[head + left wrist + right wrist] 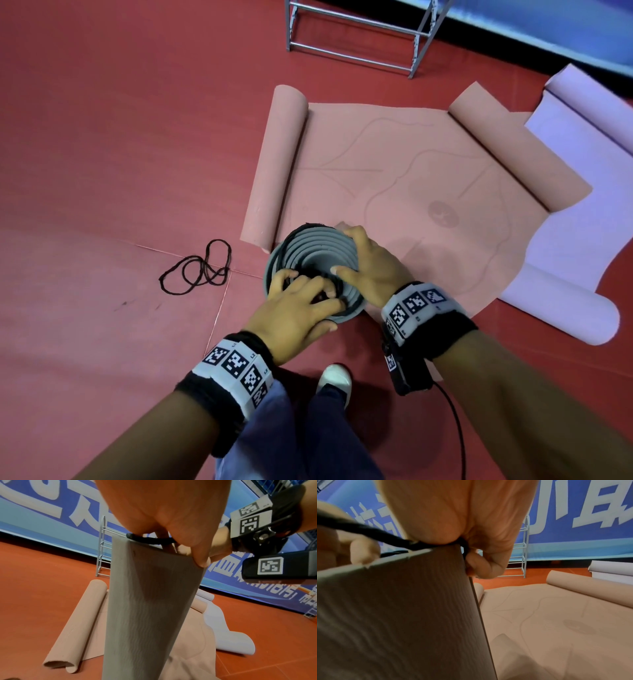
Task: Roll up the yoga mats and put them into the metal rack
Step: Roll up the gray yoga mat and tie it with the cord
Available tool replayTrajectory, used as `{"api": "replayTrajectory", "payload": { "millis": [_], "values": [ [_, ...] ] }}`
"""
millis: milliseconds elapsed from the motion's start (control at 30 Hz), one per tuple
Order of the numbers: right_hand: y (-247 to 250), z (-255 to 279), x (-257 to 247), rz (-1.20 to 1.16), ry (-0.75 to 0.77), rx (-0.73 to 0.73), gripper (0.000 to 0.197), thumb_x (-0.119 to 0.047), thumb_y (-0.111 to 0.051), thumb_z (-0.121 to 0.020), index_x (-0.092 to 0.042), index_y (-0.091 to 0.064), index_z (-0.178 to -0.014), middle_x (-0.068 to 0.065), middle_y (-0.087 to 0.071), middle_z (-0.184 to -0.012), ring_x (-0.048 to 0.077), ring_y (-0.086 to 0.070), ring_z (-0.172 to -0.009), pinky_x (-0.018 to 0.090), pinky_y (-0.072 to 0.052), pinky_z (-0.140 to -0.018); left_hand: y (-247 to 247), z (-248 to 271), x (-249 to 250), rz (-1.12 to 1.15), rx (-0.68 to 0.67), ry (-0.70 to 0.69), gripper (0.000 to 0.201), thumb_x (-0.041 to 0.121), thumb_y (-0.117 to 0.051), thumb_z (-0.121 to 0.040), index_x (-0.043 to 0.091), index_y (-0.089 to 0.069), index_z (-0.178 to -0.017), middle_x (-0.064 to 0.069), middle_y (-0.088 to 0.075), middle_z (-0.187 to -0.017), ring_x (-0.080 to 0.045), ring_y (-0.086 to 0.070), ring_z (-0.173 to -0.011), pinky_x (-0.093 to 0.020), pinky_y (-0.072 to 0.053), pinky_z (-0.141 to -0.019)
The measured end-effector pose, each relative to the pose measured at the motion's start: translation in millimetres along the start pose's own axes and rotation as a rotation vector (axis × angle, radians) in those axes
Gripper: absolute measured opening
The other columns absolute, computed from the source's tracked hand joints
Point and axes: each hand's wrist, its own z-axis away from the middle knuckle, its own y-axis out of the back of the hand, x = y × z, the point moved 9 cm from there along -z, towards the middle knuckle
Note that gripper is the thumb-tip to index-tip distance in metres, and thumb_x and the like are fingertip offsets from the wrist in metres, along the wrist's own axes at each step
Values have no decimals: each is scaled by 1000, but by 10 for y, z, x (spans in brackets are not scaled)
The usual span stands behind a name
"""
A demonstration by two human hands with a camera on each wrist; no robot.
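**Both hands at the top of the upright grey roll**

Nearest you, the rolled grey mat (315, 270) stands on end on the red floor (102, 154), its spiral top directly under your hands. Your left hand (298, 315) lies on the near side of that top, fingers curled into the coils and onto a black cord (150, 540) that crosses the rim. Your right hand (373, 270) covers the far right side, thumb on the spiral; the right wrist view shows its fingers curled over the outer edge, pinching the cord against the mat.

Just left of the roll, a loose black cord loop (198, 270) lies on the floor, apart from it. Behind the roll spreads the pink mat (411, 178), flat in the middle with both ends curled up. A lilac mat (582, 212) lies beside it to the right, partly underneath. Farthest off, the metal rack (356, 37) stands by the blue banner (42, 513).
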Motion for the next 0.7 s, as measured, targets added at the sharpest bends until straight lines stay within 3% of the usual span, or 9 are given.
{"api": "replayTrajectory", "payload": {
  "millis": [67,167,233,333,433,467,533,600,700],
  "values": [
    [-8,-4,16,27,-54,25,50,-35,-55,-93,-24,-32,-136,6,-53,-132,30,-56,-110,43,-46,-93,38,-13,62,-16,2,-19,15,39,-46,-92,27,-48,-100,6,-49,-97,-16,-45,-82,-37,-32,-86],
    [34,-38,17,8,-80,82,48,-30,-55,-94,-17,-35,-136,12,-53,-130,35,-56,-108,45,-46,-91,151,-27,103,-46,3,-21,16,38,-47,-91,23,-53,-89,6,-53,-72,-18,-52,-64,-31,-32,-74],
    [58,-52,41,12,-95,102,47,-27,-56,-94,-14,-36,-134,14,-54,-128,36,-56,-106,43,-46,-89,259,-8,14,-33,-10,55,33,44,-45,-92,20,-61,-75,7,-56,-60,-18,-54,-55,-29,-35,-70],
    [86,-48,104,7,-128,122,44,-25,-56,-95,-13,-36,-132,16,-55,-124,37,-57,-104,43,-47,-88,394,26,-118,-134,-55,166,52,39,-30,-100,20,-55,-58,2,-52,-45,-23,-49,-42,-27,-43,-58],
    [125,-57,144,-35,-179,160,42,-23,-54,-96,-13,-36,-133,17,-55,-121,38,-57,-102,45,-47,-89,481,54,-202,-206,-103,344,49,34,-34,-97,17,-53,-55,-2,-46,-38,-27,-47,-34,-24,-35,-40],
    [128,-69,141,-43,-192,167,43,-23,-54,-96,-12,-36,-133,18,-55,-120,39,-57,-102,46,-47,-89,474,75,-207,-196,-136,400,47,34,-35,-99,17,-54,-60,-3,-51,-42,-28,-52,-39,-26,-37,-41],
    [121,-90,117,-58,-205,181,42,-22,-54,-96,-11,-36,-132,19,-56,-117,40,-57,-100,48,-47,-88,337,181,-241,-145,-333,544,41,35,-28,-105,18,-57,-81,-4,-67,-70,-29,-64,-67,-33,-46,-59],
    [100,-95,77,-76,-206,195,42,-20,-55,-95,-8,-37,-131,21,-56,-115,40,-57,-99,47,-47,-86,244,305,-284,-121,-429,638,38,37,-25,-106,18,-57,-100,-5,-71,-94,-29,-64,-90,-34,-46,-74],
    [60,-91,29,-99,-193,199,41,-19,-56,-94,-7,-38,-129,21,-56,-115,38,-56,-99,43,-47,-84,183,378,-358,-53,-487,708,32,39,-37,-103,19,-60,-115,-7,-70,-103,-28,-64,-97,-34,-45,-78]
  ]
}}
